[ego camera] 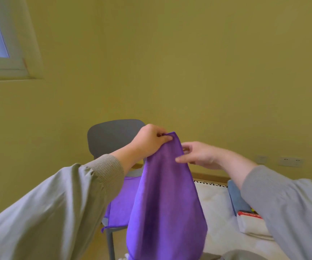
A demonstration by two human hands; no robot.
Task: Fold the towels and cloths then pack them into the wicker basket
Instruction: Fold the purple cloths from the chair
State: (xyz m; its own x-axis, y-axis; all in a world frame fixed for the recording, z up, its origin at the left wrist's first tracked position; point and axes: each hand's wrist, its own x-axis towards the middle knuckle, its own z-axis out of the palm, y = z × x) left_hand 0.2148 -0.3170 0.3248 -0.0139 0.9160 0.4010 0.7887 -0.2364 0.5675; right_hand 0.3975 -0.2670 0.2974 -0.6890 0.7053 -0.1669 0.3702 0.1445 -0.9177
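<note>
1. Head view: the left hand [149,139] pinches the top corner of a purple cloth [166,194], raised in front of the grey chair [112,136] at the height of its backrest. The cloth hangs straight down in loose folds.
2. The right hand [198,154] is just right of the chair's backrest. Its fingers are loosely extended and grip nothing, and the thumb tip touches the cloth's right edge.
3. A second purple cloth [119,203] lies spread on the chair's seat, with one corner drooping over the front.
4. Right of the chair, a white padded surface [217,207] carries a blue cloth [235,197], partly hidden by the right sleeve [292,212].
</note>
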